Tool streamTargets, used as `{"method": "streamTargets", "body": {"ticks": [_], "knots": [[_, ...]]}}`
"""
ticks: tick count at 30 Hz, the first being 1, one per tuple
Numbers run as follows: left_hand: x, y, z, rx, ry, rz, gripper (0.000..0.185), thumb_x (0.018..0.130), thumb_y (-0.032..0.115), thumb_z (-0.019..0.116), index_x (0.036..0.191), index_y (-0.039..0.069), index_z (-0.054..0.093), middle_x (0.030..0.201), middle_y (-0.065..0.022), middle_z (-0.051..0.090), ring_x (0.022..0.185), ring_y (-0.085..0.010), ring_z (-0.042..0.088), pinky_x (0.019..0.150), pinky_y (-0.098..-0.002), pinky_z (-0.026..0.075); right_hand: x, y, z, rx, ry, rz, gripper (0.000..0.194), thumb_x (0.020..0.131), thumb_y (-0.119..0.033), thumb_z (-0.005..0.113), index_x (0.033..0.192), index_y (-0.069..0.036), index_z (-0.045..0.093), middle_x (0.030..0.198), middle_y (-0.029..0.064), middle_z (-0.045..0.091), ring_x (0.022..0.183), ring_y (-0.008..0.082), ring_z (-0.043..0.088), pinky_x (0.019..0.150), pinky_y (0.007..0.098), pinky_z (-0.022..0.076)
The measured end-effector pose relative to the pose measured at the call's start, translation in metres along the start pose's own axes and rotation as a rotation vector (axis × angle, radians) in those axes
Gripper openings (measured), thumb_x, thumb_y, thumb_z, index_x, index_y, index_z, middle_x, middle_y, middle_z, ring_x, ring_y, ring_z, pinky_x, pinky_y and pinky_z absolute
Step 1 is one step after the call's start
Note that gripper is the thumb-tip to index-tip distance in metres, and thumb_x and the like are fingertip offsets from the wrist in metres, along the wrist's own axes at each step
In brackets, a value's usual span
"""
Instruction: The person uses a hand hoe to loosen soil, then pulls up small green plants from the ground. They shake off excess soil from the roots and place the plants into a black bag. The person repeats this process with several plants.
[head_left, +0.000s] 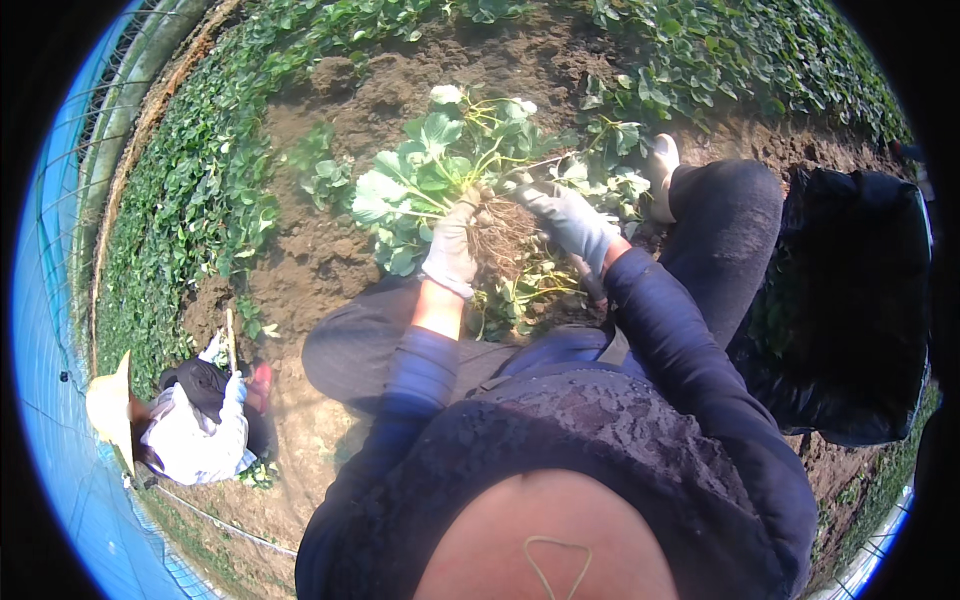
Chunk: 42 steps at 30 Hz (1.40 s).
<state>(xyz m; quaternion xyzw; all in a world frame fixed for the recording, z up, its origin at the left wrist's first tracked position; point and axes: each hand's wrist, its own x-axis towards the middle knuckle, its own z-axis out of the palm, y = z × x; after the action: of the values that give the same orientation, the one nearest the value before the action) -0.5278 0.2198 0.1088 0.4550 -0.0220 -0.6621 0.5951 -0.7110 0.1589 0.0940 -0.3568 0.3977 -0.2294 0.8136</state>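
A bundle of leafy strawberry plants (442, 161) with bare brown roots (501, 232) is in front of me, above the soil. My left hand (452, 244), in a pale work glove, grips it around the crowns, so the leaves fan out up and left while the roots point right. My right hand (566, 214), also gloved, is beside the roots with its fingers bent near a thin stem. Whether those fingers pinch anything cannot be made out. Loose plants (525, 292) lie below the hands, between my legs.
A crate lined with black plastic (847, 315) stands on my right, with some green leaves inside. Dense rows of plants (195, 187) grow at left and top right. At lower left a person in a straw hat (112, 409) crouches, one gloved hand on a wooden handle (231, 337).
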Motion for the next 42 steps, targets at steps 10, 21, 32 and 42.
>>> {"method": "streamTargets", "body": {"ticks": [10, 21, 32, 42], "knots": [[0.013, -0.007, -0.011, -0.011, 0.117, 0.059, 0.016, 0.096, 0.023, 0.068, 0.099, 0.007, 0.067, 0.087, -0.0062, 0.067, 0.073, -0.0172, 0.067, 0.063, -0.0327, 0.058, 0.003, 0.011, 0.005, -0.136, -0.059, -0.008, 0.060, 0.098, -0.018, 0.065, 0.146, -0.013, 0.029, 0.082, -0.0036, 0.061, 0.053, 0.0049, 0.048, 0.046, 0.0209, 0.0369], [0.037, -0.035, -0.035, 0.145, 0.140, 0.053, 0.020, 0.093, 0.020, 0.071, 0.107, 0.006, 0.069, 0.089, -0.0023, 0.068, 0.072, -0.0135, 0.061, 0.066, -0.0286, 0.052, 0.014, 0.056, 0.005, -0.253, 0.109, -0.043, 0.034, 0.104, -0.034, 0.051, 0.127, -0.009, 0.056, 0.093, 0.0053, 0.063, 0.073, 0.0123, 0.055, 0.062, 0.0277, 0.0430], [0.032, -0.062, -0.030, 0.178, -0.008, 0.011, 0.020, 0.093, 0.017, 0.071, 0.110, 0.006, 0.070, 0.094, -0.0009, 0.070, 0.076, -0.0121, 0.065, 0.064, -0.0243, 0.053, 0.016, 0.056, -0.006, -1.101, 0.407, -0.013, 0.037, 0.104, -0.035, 0.049, 0.112, -0.001, 0.063, 0.111, 0.0270, 0.067, 0.106, 0.0431, 0.063, 0.091, 0.0466, 0.0486], [0.063, -0.068, -0.051, 0.309, 0.348, 0.163, 0.020, 0.092, 0.017, 0.071, 0.106, 0.003, 0.069, 0.091, -0.0039, 0.069, 0.073, -0.0148, 0.064, 0.063, -0.0301, 0.052, 0.017, 0.060, 0.001, -0.099, 0.010, 0.082, 0.062, 0.089, -0.015, 0.076, 0.144, -0.008, 0.046, 0.106, 0.0031, 0.069, 0.083, 0.0108, 0.065, 0.064, 0.0285, 0.0573]]}}
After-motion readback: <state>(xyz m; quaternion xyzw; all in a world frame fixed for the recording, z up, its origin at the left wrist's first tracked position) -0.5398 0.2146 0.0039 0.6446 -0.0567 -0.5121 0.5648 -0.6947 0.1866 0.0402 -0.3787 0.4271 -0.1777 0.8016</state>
